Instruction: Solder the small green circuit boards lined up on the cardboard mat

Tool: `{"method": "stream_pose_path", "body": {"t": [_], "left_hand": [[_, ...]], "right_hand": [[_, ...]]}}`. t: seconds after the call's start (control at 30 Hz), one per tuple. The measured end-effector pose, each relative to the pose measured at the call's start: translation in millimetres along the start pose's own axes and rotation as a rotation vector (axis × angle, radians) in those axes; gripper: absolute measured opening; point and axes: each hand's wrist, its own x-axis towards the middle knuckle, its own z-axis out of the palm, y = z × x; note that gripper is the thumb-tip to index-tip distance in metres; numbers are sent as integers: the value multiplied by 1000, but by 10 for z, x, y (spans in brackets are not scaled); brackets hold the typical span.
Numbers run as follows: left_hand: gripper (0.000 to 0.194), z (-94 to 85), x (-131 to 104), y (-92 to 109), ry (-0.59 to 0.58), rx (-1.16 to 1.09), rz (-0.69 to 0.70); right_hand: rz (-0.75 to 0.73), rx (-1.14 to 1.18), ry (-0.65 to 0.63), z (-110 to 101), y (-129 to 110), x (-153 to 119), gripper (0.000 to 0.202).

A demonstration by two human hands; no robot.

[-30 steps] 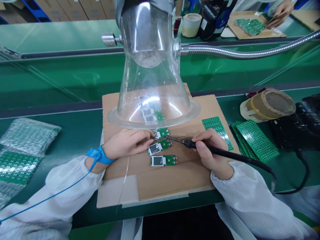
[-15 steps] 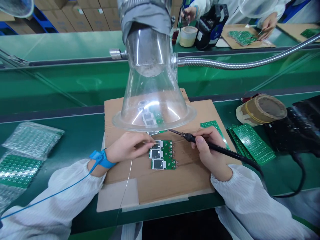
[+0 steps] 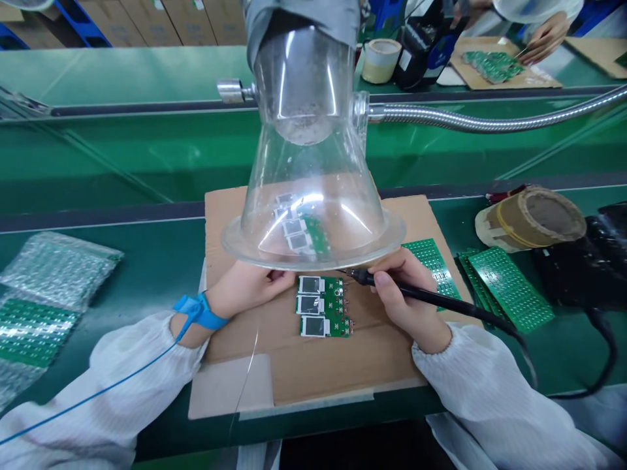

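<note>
My right hand (image 3: 409, 294) is closed round the black handle of a soldering iron (image 3: 382, 282). The iron's tip points left, under the rim of a clear fume hood (image 3: 313, 215). My left hand (image 3: 249, 287), with a blue wrist strap (image 3: 200, 311), is closed at the hood's lower left edge, its fingertips partly hidden by the rim. A thin solder wire (image 3: 251, 359) trails down from below this hand. Between the hands, several small green circuit boards with grey screens (image 3: 313, 305) lie in a column on cardboard (image 3: 343, 365). More such boards (image 3: 298, 228) show through the hood.
Green perforated panels (image 3: 509, 287) lie at right, beside a tape roll (image 3: 531, 219) and a black device (image 3: 578, 274). Bubble-wrapped panels (image 3: 59, 271) lie at left. A metal hose (image 3: 465, 123) crosses behind. Across the bench, a co-worker's hand (image 3: 546, 39) works over boards.
My left hand has moved up from the column's top board and its fingertips are now behind the rim. The iron's tip has gone under the hood's edge. The view has shifted slightly.
</note>
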Motion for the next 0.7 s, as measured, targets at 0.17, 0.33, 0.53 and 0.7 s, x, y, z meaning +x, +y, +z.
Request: {"method": "stream_pose_path", "body": {"t": [0.17,0.33,0.53,0.7], "left_hand": [[27,26,-18,-15,-34,44,35],[37,48,-37,-30,-28,113,73],[38,38,-48,-39,-1,123,77],[8,-28,-4,-19,75,88,72]], "right_hand": [[-34,0,-59,19,-42,41,13],[-26,-27,-67,39,-62,61,11],[-34,-20,-37,14,-11,5,7],[-21,3,58,-14,48,-44,8]]}}
